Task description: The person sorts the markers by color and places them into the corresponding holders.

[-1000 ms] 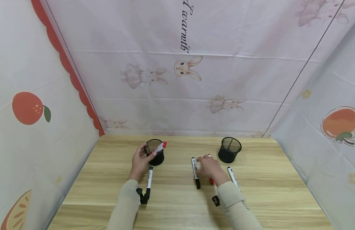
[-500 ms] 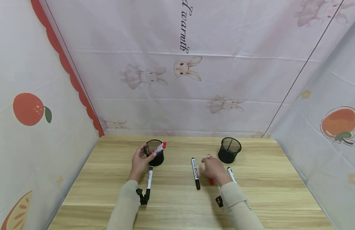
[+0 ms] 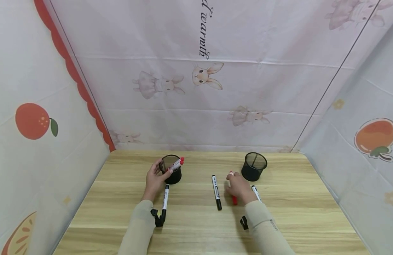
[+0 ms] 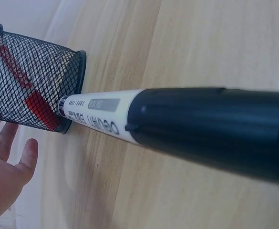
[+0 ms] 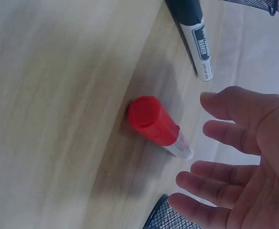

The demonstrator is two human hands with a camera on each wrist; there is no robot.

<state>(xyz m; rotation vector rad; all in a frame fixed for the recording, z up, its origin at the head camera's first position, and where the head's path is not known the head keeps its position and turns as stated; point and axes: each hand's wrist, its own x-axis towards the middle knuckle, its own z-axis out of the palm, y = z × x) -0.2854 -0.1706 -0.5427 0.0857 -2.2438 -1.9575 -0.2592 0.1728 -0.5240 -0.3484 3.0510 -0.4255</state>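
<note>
The left cup point(image 3: 174, 178) is held by the left hand point(image 3: 155, 180) near the table's point(image 3: 193, 219) far edge; above the red marker point(image 5: 158, 125), the right hand's point(image 3: 240, 187) fingers are spread, released — bare wood is left between the left cup and the black marker point(image 3: 217, 193).

Soft, diffuse light (gentle shadows)

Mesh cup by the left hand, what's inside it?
Two red-tipped markers lean in the mesh cup, upper ends above its rim. Through the mesh, the left wrist view shows a red end near the base. The cup's walls hide its floor; the other lower end isn't clear.
</note>
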